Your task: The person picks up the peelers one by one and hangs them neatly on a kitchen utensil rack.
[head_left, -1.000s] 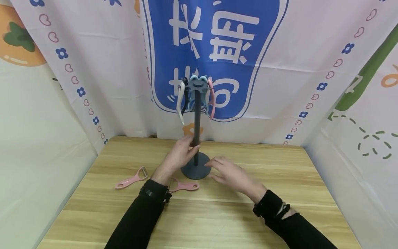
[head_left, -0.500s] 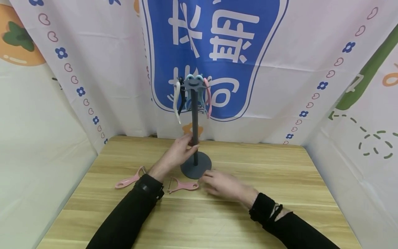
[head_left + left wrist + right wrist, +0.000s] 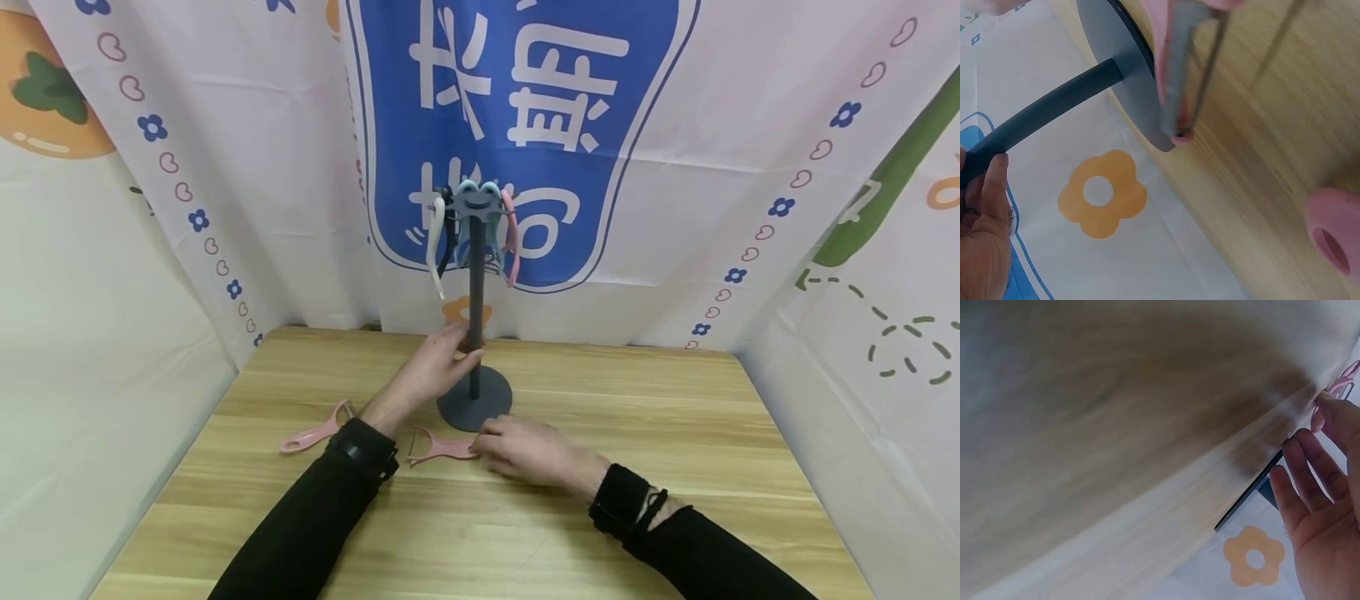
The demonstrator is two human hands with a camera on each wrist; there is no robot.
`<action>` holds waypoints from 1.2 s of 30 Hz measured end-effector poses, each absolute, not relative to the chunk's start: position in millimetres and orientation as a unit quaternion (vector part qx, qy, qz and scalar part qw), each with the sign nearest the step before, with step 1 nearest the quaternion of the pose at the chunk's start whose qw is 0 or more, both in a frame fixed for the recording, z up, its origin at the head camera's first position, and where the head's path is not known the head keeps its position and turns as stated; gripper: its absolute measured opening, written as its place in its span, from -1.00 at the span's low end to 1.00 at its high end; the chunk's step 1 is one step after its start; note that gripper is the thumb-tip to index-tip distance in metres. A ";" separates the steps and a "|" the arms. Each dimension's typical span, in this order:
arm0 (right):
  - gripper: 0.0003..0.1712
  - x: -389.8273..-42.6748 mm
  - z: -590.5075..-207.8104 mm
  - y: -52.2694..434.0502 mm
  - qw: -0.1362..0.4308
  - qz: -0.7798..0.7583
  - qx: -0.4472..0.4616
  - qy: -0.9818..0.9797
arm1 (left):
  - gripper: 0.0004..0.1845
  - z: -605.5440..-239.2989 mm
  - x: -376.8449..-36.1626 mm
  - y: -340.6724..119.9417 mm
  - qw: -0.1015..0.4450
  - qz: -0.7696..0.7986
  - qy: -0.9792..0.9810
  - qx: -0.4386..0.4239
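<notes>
A dark grey stand (image 3: 475, 308) rises from a round base (image 3: 476, 403) at the table's middle back. My left hand (image 3: 459, 347) grips its pole low down; the left wrist view shows fingers of that left hand (image 3: 982, 225) curled round the pole (image 3: 1047, 115). White, blue and pink peelers (image 3: 472, 229) hang from the stand's top. A pink peeler (image 3: 442, 450) lies flat just before the base. My right hand (image 3: 487, 444) lies low over the table, fingers fairly straight, fingertips touching that peeler's handle end. The right wrist view shows the right hand's fingers (image 3: 1310, 481) beside the pink peeler (image 3: 1342, 386).
A second pink peeler (image 3: 315, 430) lies on the wooden table (image 3: 675, 433) to the left, beyond my left forearm. Printed cloth (image 3: 225, 167) walls in the back and both sides. Bare wood stretches to the right and toward me.
My right hand slid left and toward me, from beside the stand's base down to the handle end of the near pink peeler. My left hand kept hold of the pole.
</notes>
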State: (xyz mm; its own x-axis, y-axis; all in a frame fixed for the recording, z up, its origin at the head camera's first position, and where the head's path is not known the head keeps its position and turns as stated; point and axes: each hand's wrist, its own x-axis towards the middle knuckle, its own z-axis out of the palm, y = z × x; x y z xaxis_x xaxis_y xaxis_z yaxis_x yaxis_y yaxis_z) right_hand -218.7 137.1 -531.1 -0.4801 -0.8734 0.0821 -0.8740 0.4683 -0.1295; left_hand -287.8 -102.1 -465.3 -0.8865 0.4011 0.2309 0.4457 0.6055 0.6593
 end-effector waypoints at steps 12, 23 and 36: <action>-0.71 -218.3 -525.8 162.7 -0.005 0.078 0.515 -0.854 | -0.71 -466.5 -288.5 -102.5 0.034 -0.376 -0.894 -0.240; -0.73 -224.2 -525.2 182.8 0.015 0.067 0.488 -0.870 | -0.72 -466.1 -288.3 -102.4 0.034 -0.376 -0.895 -0.237; -0.80 -207.2 -515.7 141.7 0.076 0.067 0.425 -0.899 | -0.75 -466.7 -287.6 -100.5 0.040 -0.376 -0.894 -0.239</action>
State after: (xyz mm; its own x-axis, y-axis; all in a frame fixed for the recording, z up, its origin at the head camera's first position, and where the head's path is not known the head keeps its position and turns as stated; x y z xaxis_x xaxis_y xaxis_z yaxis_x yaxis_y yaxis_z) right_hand -207.2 141.7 -515.7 -0.6264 -0.7550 0.1936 -0.7754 0.6291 -0.0556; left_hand -287.6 -100.5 -466.7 -0.8821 0.3976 0.2527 0.4586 0.6019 0.6537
